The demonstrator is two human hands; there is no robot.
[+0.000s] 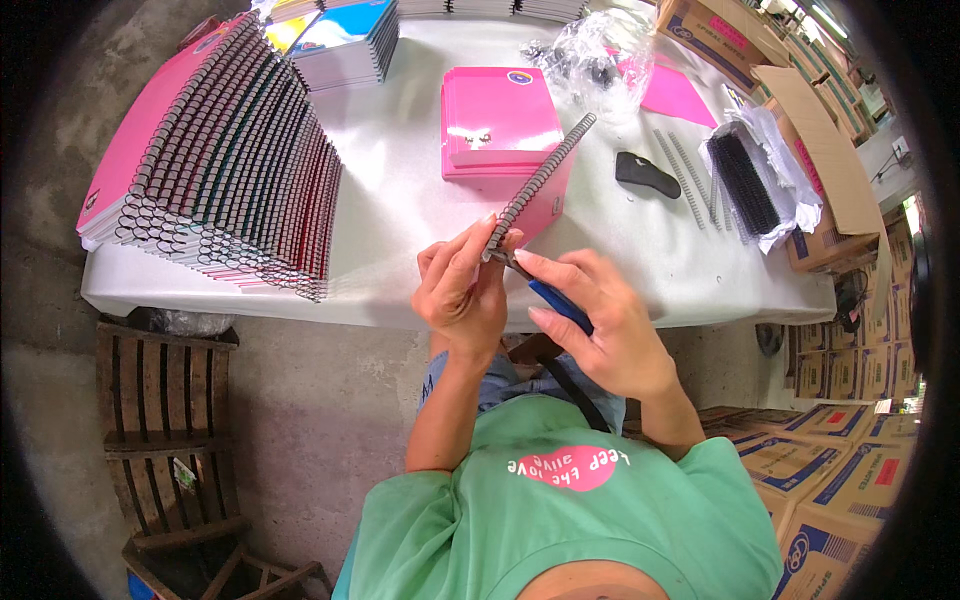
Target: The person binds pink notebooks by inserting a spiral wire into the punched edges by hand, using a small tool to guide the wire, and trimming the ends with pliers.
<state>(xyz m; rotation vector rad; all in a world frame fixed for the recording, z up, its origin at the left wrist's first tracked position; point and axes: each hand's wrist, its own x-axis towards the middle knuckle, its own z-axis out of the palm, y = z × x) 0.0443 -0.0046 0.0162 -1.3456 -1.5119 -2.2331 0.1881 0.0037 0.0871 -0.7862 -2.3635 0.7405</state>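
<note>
My left hand (462,290) is closed around the near end of a pink spiral notebook (547,208), tilted up over the table's front edge. Its grey wire coil (548,168) runs up and away to the right. In my right hand (615,335) are blue-handled pliers (560,303), their jaws at the coil's near end beside my left fingertips. My fingers partly hide what the jaws touch. Just beyond the notebook lies a stack of pink-covered books (500,112) with small metal bits on top.
A tall pile of spiral notebooks (235,160) stands at left, with blue and yellow ones (345,45) behind. To the right lie a black pouch-like item (646,176), loose coils (690,180), black coils (742,178) and crumpled plastic (595,65). Cartons (830,500) and a wooden rack (165,430) flank me.
</note>
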